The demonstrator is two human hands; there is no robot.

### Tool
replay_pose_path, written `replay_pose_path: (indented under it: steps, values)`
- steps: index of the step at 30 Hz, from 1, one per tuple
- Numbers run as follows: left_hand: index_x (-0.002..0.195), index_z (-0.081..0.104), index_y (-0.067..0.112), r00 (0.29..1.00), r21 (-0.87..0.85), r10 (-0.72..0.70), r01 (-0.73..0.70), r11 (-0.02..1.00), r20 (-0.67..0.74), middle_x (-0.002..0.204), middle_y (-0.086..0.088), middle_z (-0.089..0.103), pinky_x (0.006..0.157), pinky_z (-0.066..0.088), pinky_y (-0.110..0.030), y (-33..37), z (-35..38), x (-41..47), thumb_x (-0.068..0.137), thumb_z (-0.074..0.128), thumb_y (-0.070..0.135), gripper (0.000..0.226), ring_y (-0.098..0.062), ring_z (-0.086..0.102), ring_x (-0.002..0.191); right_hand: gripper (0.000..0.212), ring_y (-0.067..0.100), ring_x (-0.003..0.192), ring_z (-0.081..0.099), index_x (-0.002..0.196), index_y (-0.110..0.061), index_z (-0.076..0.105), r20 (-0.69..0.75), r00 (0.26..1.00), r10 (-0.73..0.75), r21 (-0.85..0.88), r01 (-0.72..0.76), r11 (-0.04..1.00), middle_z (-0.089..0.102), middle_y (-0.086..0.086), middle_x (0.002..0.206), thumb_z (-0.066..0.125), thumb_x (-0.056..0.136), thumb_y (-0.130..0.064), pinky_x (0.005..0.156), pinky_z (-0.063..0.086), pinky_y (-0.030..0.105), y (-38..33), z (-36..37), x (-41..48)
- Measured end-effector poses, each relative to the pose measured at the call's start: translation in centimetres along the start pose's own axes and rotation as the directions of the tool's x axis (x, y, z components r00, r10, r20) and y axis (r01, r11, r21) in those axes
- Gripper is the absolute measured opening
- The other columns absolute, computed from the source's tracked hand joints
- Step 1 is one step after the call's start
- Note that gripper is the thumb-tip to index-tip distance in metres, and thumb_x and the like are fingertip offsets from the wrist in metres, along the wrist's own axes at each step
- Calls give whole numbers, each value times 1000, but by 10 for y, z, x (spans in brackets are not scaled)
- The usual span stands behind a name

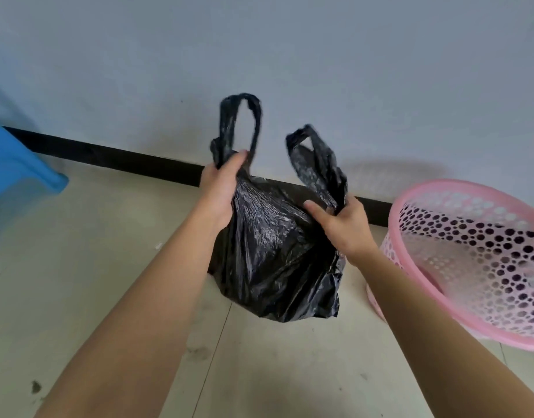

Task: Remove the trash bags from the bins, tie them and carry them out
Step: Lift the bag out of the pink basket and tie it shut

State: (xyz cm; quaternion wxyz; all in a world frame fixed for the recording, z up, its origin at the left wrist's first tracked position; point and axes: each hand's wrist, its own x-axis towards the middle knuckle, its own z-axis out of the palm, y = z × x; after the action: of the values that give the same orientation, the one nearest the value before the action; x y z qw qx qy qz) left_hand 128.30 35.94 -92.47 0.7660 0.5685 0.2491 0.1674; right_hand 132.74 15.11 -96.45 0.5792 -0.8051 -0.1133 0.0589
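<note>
Your left hand (219, 188) closes around the base of one handle loop, and your right hand (341, 221) pinches the base of the other, so both loops stand free above your fists, ready, I judge, for crossing into a knot. Between them hangs the crinkled black plastic trash bag (274, 254), already out of the perforated pink plastic bin (458, 188) just to its right, low over the pale tiled floor (274, 372). Beyond, a black baseboard (124, 158) runs under the grey wall (259, 40).
</note>
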Motion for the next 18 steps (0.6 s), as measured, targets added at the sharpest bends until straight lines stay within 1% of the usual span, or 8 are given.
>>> replay_pose_path:
  steps: [2,4,6,9,11,12,14,18]
  values:
    - [91,63,5,998,-199,-67,69,978,15,71,-5,68,82,59,-41,4,-1,-1,96,64,35,31,-22,70,71,16,23,55,52,88,-25,69,19,998,63,-5,-63,998,58,-5,55,61,96,-37,56,35,33,2,-3,2]
    - [90,55,9,992,-263,-123,123,957,13,54,1,41,67,60,-40,5,2,-5,97,56,50,41,-16,45,47,32,17,55,46,83,-23,68,37,991,132,-27,-131,991,50,-6,52,50,100,-44,57,34,29,-1,-4,4]
    - [86,53,14,987,-262,-154,162,951,51,56,3,23,52,47,-31,4,4,-12,87,60,63,50,-12,24,47,38,18,55,43,75,-21,60,60,988,140,-79,-135,988,46,-1,55,46,101,-45,58,32,30,-4,-3,6]
    - [100,59,8,955,-244,-119,188,951,271,62,4,18,56,41,-25,-3,-4,-15,59,89,53,68,-8,23,50,35,17,54,42,71,-21,54,103,991,81,-220,-57,974,46,-3,56,44,102,-33,54,30,31,-8,-2,7]
    - [93,67,12,919,-196,-73,160,967,387,63,5,22,61,45,-23,-9,-8,-14,61,96,27,46,-6,28,51,29,19,59,47,77,-16,56,170,985,35,-336,25,941,53,0,62,43,101,-26,56,33,34,-9,-1,4]
    - [82,71,16,910,-160,-55,131,978,411,59,6,30,63,47,-23,-9,-7,-16,67,91,16,26,-6,33,51,25,22,64,51,82,-13,57,205,979,18,-395,66,916,57,3,68,43,100,-24,58,36,35,-11,0,2]
    - [73,73,19,905,-65,-48,83,994,423,62,4,56,65,50,-25,-8,-2,-21,73,82,4,17,-10,49,56,19,31,70,56,89,-8,56,268,963,-35,-487,167,857,61,10,76,45,98,-22,61,41,38,-13,5,-2]
    - [91,68,5,951,-7,-68,74,997,303,77,-6,70,59,51,-24,-7,6,-29,83,77,16,16,-17,62,63,18,36,72,59,99,-14,51,394,900,-187,-631,413,657,63,9,80,46,99,-31,58,41,37,-12,18,-8]
